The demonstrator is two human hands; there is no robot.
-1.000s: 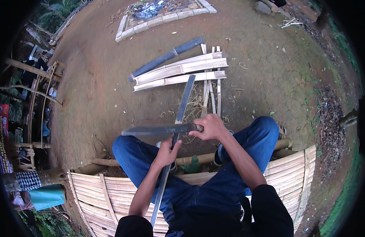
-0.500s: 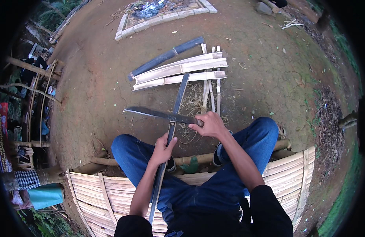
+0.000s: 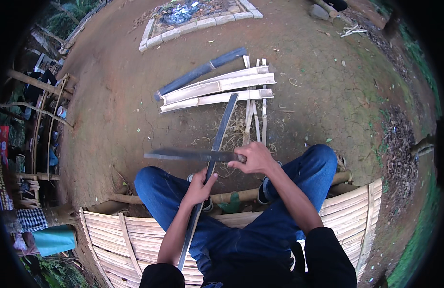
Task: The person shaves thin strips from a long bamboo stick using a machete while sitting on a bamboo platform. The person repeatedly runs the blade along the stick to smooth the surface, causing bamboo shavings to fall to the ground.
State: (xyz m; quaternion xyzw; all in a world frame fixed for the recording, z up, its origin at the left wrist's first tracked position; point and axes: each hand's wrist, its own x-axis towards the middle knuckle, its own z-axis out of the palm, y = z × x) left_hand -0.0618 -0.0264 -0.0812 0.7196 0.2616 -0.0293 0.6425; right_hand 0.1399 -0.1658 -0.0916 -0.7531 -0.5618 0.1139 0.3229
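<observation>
You sit on a slatted bamboo platform (image 3: 135, 240) over bare dirt ground (image 3: 111, 110), split bamboo pieces (image 3: 217, 89) lying ahead. Since a second ago the long knife (image 3: 193, 155) has levelled and slid slightly leftward, so the shaving stroke looks underway. The bamboo strip (image 3: 222, 129) runs lengthwise away from you, tip forward. Your left hand (image 3: 199, 187) wraps it closed; your right hand (image 3: 253, 158) grips the knife handle.

A long dark bamboo strip (image 3: 217, 144), pointing toward twelve o'clock, is crossed by a long grey blade (image 3: 193, 155) laid toward nine o'clock.
</observation>
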